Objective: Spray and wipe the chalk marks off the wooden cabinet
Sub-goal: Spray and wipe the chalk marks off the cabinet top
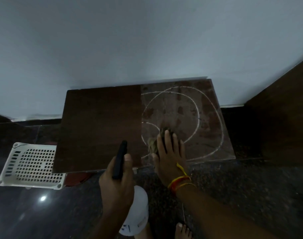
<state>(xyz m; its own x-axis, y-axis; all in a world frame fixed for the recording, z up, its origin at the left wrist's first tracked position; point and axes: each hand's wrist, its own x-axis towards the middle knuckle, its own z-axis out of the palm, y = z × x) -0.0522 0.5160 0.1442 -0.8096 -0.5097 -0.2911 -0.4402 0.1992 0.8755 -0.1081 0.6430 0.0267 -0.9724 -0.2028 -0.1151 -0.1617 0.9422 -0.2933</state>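
Observation:
A low wooden cabinet (99,125) stands against the pale wall. Its left half is dark and bare; its right half carries white curved chalk marks (197,107) and wet blotches. My right hand (168,152) lies flat on the right half near the front edge, pressing a crumpled greenish cloth (153,144) onto the chalk lines. My left hand (118,183) holds a white spray bottle (136,211) with a black spray head (120,159), which points toward the cabinet top from just in front of it.
A white perforated plastic basket (32,165) lies on the dark polished floor left of the cabinet. Dark wooden furniture (285,118) rises at the right. My bare toes (182,230) show at the bottom edge.

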